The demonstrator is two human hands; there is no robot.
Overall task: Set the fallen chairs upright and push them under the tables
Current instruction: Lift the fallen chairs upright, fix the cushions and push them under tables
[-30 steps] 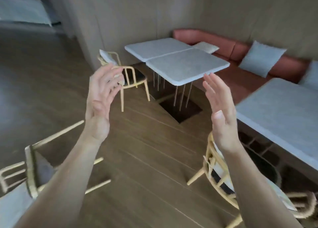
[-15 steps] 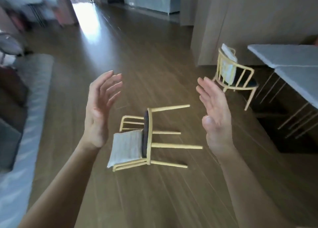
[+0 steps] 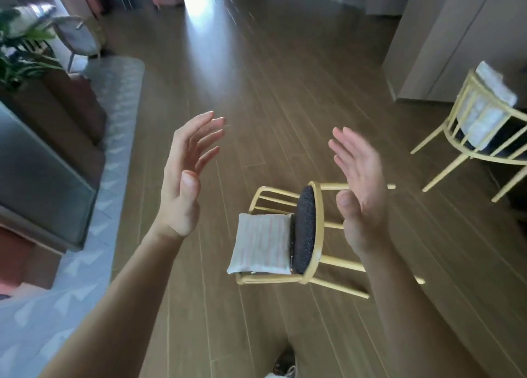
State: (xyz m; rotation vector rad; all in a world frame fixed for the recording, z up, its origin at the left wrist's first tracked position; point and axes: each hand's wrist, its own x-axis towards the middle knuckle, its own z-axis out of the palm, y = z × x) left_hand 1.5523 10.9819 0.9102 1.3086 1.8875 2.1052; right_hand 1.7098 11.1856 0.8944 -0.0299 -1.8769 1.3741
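A yellow-framed chair [image 3: 312,235] lies tipped over on the wooden floor in the middle of the view, its dark round seat standing on edge and its legs pointing right. A pale cushion [image 3: 261,243] rests against its backrest. My left hand [image 3: 185,178] is raised to the left of it, fingers straight, holding nothing. My right hand [image 3: 360,189] is raised in front of the chair's legs, palm facing left, also empty. A second yellow chair [image 3: 482,132] with a pale cushion stands upright at the right edge.
A grey patterned rug [image 3: 94,235] runs along the left. A grey block and brown bench [image 3: 68,121] with a plant [image 3: 17,50] stand on it. A beige wall corner [image 3: 445,41] is at the upper right. My shoe [image 3: 283,363] shows at the bottom.
The view has swung left, away from the tables and sofa, to the fallen chair, which now looks nearer. Both hands stay raised and empty.
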